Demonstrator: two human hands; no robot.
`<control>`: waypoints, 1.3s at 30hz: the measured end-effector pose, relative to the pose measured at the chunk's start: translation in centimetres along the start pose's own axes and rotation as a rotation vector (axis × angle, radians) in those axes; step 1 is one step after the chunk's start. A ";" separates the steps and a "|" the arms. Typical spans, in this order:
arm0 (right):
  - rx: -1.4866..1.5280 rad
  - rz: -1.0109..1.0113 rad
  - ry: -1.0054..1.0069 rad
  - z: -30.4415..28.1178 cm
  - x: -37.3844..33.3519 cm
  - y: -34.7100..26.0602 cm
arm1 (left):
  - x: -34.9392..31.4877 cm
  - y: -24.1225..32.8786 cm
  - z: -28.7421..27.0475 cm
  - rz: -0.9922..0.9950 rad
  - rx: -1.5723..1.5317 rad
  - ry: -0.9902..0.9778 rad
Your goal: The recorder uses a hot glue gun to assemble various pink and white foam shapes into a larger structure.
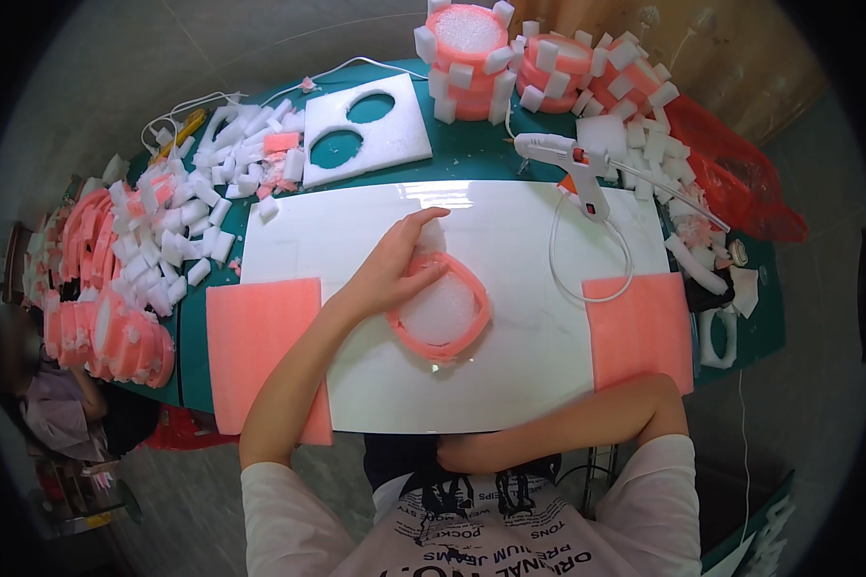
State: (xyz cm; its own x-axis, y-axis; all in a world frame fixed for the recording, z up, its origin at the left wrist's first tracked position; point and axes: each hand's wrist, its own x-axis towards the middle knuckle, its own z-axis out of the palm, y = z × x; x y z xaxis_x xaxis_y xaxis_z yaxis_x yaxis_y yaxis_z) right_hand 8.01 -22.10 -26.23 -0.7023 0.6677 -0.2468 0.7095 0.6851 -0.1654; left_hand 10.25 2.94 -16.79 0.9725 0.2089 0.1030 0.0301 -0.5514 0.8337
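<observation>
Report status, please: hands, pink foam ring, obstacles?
Left hand on pink foam ring. Right hand low, mostly hidden. White glue gun off right, clear of ring.

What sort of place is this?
Probably a small craft workshop: a glue gun on the white board, a heap of loose white foam blocks, and a pink-rimmed foam piece under the person's left hand.

Right hand (462, 455): mostly hidden at waist, fingers out of sight, hold undeterminable | Pink-rimmed foam piece (440, 315): upper-left rim covered by left hand (396, 267) | Whitish piece (431, 237) behind thumb: partly covered, kind unclear | Shirt (491, 539): cut by lower edge | Co-worker (65, 413): head blurred | Red bag (738, 178): contents indiscernible
</observation>
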 end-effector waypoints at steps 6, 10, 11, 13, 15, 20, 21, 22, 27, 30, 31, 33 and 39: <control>0.071 0.013 0.010 1.1 0.2 -0.1 | 0.1 0.3 0.0 -0.020 0.031 0.000; 0.071 0.023 0.026 1.2 0.2 -0.1 | 0.0 0.1 0.0 0.021 0.041 0.012; 0.071 0.023 0.026 0.9 0.1 -0.1 | 0.0 0.1 0.0 0.023 0.038 0.013; 0.054 0.021 -0.029 -1.5 -0.4 0.2 | 0.0 0.1 -0.1 0.013 0.031 0.011; 0.071 0.013 -0.036 -2.0 -0.6 0.5 | 0.1 0.1 0.1 0.002 0.025 0.003; 0.074 0.019 -0.062 -1.9 -0.5 0.4 | 0.0 -0.1 0.0 -0.001 0.016 0.003; 0.084 0.013 -0.072 -2.1 -0.5 0.4 | 0.1 -0.1 0.1 -0.001 0.016 0.002; 0.093 0.008 -0.083 -2.2 -0.5 0.5 | 0.1 -0.1 0.1 -0.004 0.011 0.001; 0.080 0.017 -0.087 -2.5 -0.6 0.5 | 0.1 -0.1 0.0 0.009 0.016 0.005; 0.088 0.020 -0.084 -2.7 -0.7 0.6 | 0.1 0.0 0.0 0.008 0.012 0.004; 0.081 0.023 -0.082 -2.7 -0.8 0.6 | 0.1 0.1 0.0 0.006 0.016 0.005; 0.100 0.028 -0.075 -2.5 -0.7 0.5 | 0.1 0.1 0.0 0.004 0.021 0.005; 0.131 0.028 -0.074 -1.9 -0.5 0.5 | 0.0 0.0 0.0 -0.001 0.019 0.003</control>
State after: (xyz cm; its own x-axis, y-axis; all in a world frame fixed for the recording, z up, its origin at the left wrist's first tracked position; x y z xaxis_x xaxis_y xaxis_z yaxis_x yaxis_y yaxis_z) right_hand 8.61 -21.58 -24.34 -0.6790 0.6596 -0.3223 0.7340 0.6190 -0.2795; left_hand 10.30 2.92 -16.81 0.9718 0.2116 0.1042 0.0350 -0.5661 0.8236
